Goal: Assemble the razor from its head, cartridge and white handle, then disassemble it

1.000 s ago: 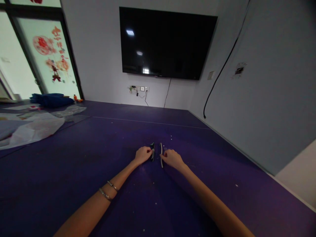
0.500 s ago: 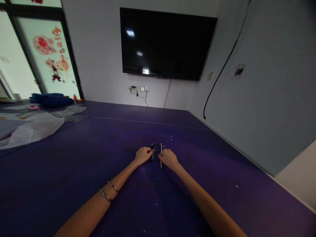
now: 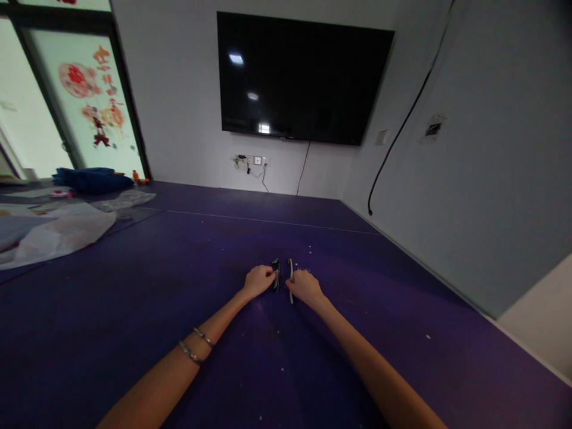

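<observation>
My left hand (image 3: 259, 282), with two bracelets (image 3: 196, 344) on its forearm, is closed on a small black object with silvery edges (image 3: 276, 277). Its exact kind is too small to make out. Just to the right, my right hand (image 3: 306, 287) is closed round a slim pale stick (image 3: 291, 293) shaped like a toothbrush, with a darker far end. The two held things stand roughly parallel, a narrow gap between them. Both hands are low over the purple surface (image 3: 214, 369); fingers partly hide what they hold.
White crumbs (image 3: 310, 249) lie scattered on the surface. At the left are crumpled plastic sheeting (image 3: 67, 235), dark blue cloth (image 3: 96, 180) and a small orange thing (image 3: 140, 179). A black cable (image 3: 402, 125) hangs along the right wall, and a television (image 3: 304, 80) is mounted ahead.
Both hands keep their grips and nearly the same places. The pale stick's far end has shifted very slightly to the left.
</observation>
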A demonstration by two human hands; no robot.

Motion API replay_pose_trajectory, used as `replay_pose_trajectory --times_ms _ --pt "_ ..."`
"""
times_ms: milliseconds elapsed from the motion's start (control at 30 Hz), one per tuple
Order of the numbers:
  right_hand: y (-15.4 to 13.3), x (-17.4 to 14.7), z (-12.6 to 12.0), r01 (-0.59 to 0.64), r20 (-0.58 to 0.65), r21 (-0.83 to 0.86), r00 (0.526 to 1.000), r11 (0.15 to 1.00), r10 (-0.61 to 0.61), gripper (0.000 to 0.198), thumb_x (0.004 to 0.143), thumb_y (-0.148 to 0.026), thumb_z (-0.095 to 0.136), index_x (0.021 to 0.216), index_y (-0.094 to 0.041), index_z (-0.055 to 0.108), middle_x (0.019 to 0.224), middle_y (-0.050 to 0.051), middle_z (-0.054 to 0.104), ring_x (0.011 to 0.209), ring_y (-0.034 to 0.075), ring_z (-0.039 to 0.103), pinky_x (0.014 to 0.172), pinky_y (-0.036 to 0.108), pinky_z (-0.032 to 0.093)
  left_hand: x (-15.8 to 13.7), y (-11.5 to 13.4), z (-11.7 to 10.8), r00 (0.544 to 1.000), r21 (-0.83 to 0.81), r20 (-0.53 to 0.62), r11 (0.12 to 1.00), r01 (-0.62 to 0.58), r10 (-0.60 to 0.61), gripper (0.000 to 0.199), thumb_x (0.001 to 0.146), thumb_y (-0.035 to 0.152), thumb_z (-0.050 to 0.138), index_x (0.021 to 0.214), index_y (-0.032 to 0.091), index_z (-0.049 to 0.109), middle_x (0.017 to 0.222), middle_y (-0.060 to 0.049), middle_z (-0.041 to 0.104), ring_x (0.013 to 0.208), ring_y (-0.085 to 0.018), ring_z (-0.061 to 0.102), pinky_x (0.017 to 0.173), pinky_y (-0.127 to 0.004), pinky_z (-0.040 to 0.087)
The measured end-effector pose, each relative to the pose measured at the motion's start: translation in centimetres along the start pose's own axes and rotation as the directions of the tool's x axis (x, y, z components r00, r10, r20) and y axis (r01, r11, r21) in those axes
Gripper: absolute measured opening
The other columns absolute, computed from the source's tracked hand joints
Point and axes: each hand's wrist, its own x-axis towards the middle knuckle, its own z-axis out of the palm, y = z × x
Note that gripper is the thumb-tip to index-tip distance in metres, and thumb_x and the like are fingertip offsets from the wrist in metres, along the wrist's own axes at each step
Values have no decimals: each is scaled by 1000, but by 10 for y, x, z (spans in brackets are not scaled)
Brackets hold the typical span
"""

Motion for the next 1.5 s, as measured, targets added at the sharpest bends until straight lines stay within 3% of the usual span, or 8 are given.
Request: replay_pose_trajectory --times_ms 267,367,467,600,700,800,967,1500 --pt "9 -8 -16 -70 -77 -42 995 997 67 45 88 -48 32 83 -18 66 85 11 67 80 24 64 67 32 45 0 4 -3 999 -53 -9 998 31 -31 34 81 36 42 61 17 60 60 -1 57 57 -12 49 53 -23 26" --pt "34 -12 -23 -129 -157 -63 980 990 118 38 89 -41 32 90 -19 63 88 9 66 83 22 63 68 30 44 1 5 -9 993 -59 -43 992 107 -110 34 83 37 41 65 17 62 65 -2 59 61 -13 52 55 -22 30" --pt "72 -14 -22 -106 -274 -61 958 992 86 31 89 -31 36 98 -18 62 101 10 63 98 21 57 76 27 43 3 1 -14 978 -7 -115 985 175 -174 32 84 38 40 72 19 64 72 -3 62 68 -15 56 59 -23 34" --pt "117 -15 -7 -51 -278 -49 960 997 36 36 87 -26 38 115 -13 58 114 13 60 107 21 53 91 30 38 7 -17 -21 982 160 -187 987 29 1 25 85 30 41 89 18 63 90 -7 65 88 -19 57 76 -28 40" --pt "132 -16 3 -49 -236 -48 971 998 37 41 88 -29 36 118 -13 58 123 14 55 115 23 49 95 33 37 11 -38 -25 973 311 -196 949 -56 122 29 84 25 41 106 16 59 115 -11 58 113 -24 47 93 -35 36" --pt "135 -17 7 -41 -229 -57 973 998 27 42 88 -30 35 120 -13 57 127 13 53 118 24 46 97 34 36 14 -59 -26 984 370 -156 929 -22 85 39 86 27 39 121 16 51 134 -11 45 129 -30 30 103 -43 26" --pt "136 -15 9 -46 -229 -70 973 996 29 43 87 -29 35 120 -13 57 127 14 53 120 25 45 98 36 36 17 -73 -23 999 349 -29 936 40 -32 46 88 32 32 129 15 45 137 -14 41 128 -33 32 102 -47 27" --pt "140 -15 13 -25 -245 -28 969 999 18 43 86 -28 35 119 -13 58 127 14 53 120 24 45 98 37 37 16 -73 -22 999 373 -51 928 17 2 46 88 32 31 127 15 49 135 -14 44 127 -32 35 101 -47 28"
